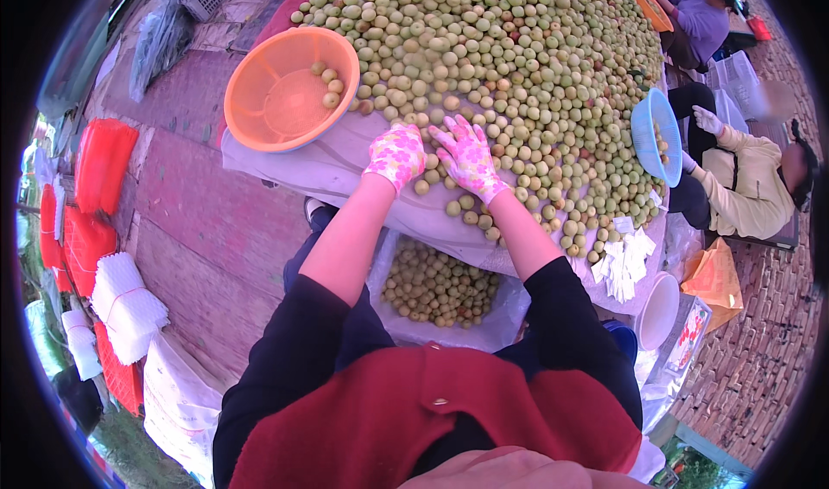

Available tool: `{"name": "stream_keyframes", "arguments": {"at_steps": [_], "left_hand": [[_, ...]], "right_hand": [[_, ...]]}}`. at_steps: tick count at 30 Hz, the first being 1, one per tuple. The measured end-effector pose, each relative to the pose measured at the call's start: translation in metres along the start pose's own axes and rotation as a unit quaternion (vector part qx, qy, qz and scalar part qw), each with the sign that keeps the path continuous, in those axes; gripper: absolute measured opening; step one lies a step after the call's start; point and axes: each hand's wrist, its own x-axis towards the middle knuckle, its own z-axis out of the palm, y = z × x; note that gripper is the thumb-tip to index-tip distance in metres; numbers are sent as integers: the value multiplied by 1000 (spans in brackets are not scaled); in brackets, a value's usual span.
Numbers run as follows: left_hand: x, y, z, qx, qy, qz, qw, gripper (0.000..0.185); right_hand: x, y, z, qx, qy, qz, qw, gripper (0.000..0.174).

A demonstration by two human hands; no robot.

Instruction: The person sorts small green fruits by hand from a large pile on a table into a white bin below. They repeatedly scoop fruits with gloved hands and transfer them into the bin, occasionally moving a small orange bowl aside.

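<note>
A wide heap of small round green fruits (518, 55) covers a cloth-draped table (311, 165). At the heap's near edge are both of my hands, in white gloves with pink flowers. My left hand (397, 155) rests with its fingers bent over fruits; whether it grips one is hidden. To its right, my right hand (469, 155) lies spread over the fruits, palm down, fingers apart. An orange plastic basket (291, 89) with several fruits at its right side stands left of my hands. Below the table edge, a lined container (388, 262) holds more of the fruits.
Paper slips (625, 262) lie at the table's right corner, above a white bucket (659, 311). Two people sit along the right side, near a blue basket (655, 137) and another orange basket (653, 8). Red mesh bundles (103, 165) and white foam netting (128, 304) are at far left.
</note>
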Motion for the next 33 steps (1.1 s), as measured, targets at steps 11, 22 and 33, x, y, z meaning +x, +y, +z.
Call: {"name": "stream_keyframes", "arguments": {"at_steps": [11, 22, 33], "left_hand": [[0, 20, 27, 65, -89, 70, 991, 61], [21, -4, 0, -16, 120, -54, 991, 38], [16, -2, 29, 6, 6, 8, 1000, 73]], "right_hand": [[39, 48, -26, 188, 112, 77, 973, 38], [65, 4, -3, 41, 7, -16, 999, 57], [184, 2, -1, -65, 51, 26, 996, 55]]}}
